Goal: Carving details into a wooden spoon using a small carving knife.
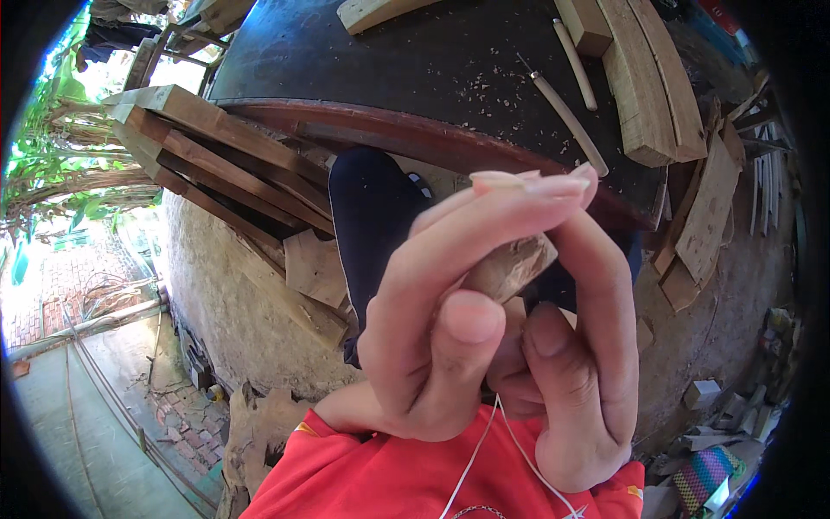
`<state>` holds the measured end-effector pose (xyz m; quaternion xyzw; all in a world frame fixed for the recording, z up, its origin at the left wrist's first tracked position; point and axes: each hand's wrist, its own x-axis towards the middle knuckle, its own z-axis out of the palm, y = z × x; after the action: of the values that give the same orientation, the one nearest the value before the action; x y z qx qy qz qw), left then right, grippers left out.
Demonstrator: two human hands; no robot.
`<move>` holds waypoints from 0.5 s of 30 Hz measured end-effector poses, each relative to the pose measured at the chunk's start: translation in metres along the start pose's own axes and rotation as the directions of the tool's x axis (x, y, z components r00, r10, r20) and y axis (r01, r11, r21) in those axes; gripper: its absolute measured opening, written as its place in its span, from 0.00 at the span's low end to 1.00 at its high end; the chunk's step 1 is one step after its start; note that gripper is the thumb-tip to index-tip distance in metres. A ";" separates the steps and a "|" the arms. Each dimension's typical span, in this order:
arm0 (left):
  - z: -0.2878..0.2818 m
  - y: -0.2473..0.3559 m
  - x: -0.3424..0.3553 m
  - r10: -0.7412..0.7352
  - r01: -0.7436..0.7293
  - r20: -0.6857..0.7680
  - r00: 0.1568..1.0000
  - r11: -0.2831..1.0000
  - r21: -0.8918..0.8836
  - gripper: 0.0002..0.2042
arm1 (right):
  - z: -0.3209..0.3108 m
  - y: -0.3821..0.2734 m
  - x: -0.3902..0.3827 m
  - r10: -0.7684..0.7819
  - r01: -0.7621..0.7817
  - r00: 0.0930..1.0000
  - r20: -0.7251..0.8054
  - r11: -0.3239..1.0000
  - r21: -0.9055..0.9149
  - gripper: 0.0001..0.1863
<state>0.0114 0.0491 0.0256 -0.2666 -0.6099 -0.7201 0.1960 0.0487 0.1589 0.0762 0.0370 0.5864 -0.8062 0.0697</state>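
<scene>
Close in front of me, my left hand (pixel 406 303) is closed on a small brown piece of wood (pixel 520 264), the thumb pressed on its near side and the fingers curved over it. One end of the wood shows pale, cut faces. My right hand (pixel 596 346) is raised beside it with bent fingers, its fingertips meeting those of my left hand. Between the right thumb and fingers the grip is partly hidden, so I cannot make out what it holds. Beyond the hands, a thin-handled carving tool (pixel 571 125) with a narrow metal tip lies on the dark table (pixel 346 65).
Wood shavings (pixel 493 91) are scattered on the table. Another slim wooden stick (pixel 575 65) and thick timber pieces (pixel 640 95) lie at its right. Long pointed beams (pixel 225 156) stack at the left. Boards (pixel 705 229) lean by the table's right corner. My knee (pixel 372 208) is below the table edge.
</scene>
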 end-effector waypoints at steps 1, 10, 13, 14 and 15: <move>-0.001 0.000 0.000 -0.058 0.058 -0.034 0.998 0.998 -0.005 0.25 | 0.003 -0.006 -0.003 0.074 -0.073 0.996 -0.057 0.997 0.026 0.29; -0.014 0.012 -0.014 -0.247 0.247 0.003 0.969 0.968 -0.036 0.27 | 0.009 -0.014 0.003 0.140 -0.143 0.990 -0.025 0.975 -0.168 0.28; -0.014 0.016 -0.016 -0.282 0.282 0.032 0.959 0.959 0.001 0.28 | 0.011 -0.010 0.000 0.108 -0.108 0.994 -0.006 0.981 -0.161 0.28; -0.014 0.016 -0.017 -0.288 0.288 0.039 0.957 0.958 0.008 0.29 | 0.006 -0.008 0.001 0.081 -0.072 0.996 0.048 0.983 -0.168 0.28; -0.014 0.016 -0.017 -0.286 0.286 0.045 0.957 0.958 0.015 0.29 | 0.005 -0.003 0.001 0.052 -0.041 0.996 0.078 0.988 -0.147 0.27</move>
<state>0.0328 0.0317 0.0257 -0.1915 -0.6494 -0.7320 0.0767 0.0472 0.1549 0.0805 0.0125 0.6393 -0.7602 0.1149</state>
